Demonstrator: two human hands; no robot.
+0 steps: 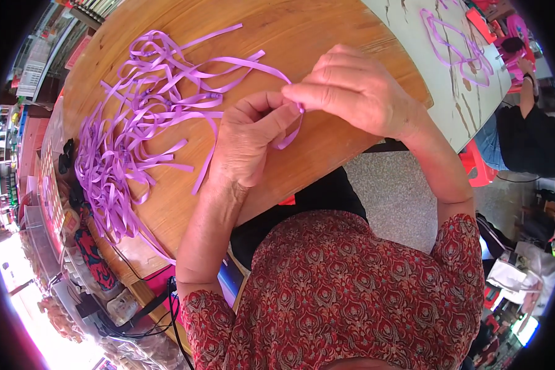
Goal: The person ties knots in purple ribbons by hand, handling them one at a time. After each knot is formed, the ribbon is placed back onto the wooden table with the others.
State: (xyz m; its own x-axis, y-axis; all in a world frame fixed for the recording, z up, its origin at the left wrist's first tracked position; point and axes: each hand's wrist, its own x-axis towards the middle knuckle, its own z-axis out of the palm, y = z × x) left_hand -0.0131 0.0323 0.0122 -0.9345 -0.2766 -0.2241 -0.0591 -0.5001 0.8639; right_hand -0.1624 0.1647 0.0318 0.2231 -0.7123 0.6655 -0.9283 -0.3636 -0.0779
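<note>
My left hand (248, 139) and my right hand (357, 92) meet above the round wooden table (327, 34), both pinching one purple ribbon strip (287, 137) that loops down between them. The ribbon's far end arcs back from my right fingertips to a tangled pile of purple ribbon strips (139, 117) spread over the left half of the table. My fingers are closed on the strip near its middle. Patterned red sleeves cover my upper arms.
A second, pale table (456, 98) at the upper right carries more purple ribbon loops (459, 49). Another person (524, 123) in dark clothes sits beyond it on a red stool (478, 166). Cables, boxes and cluttered goods line the left edge below the wooden table.
</note>
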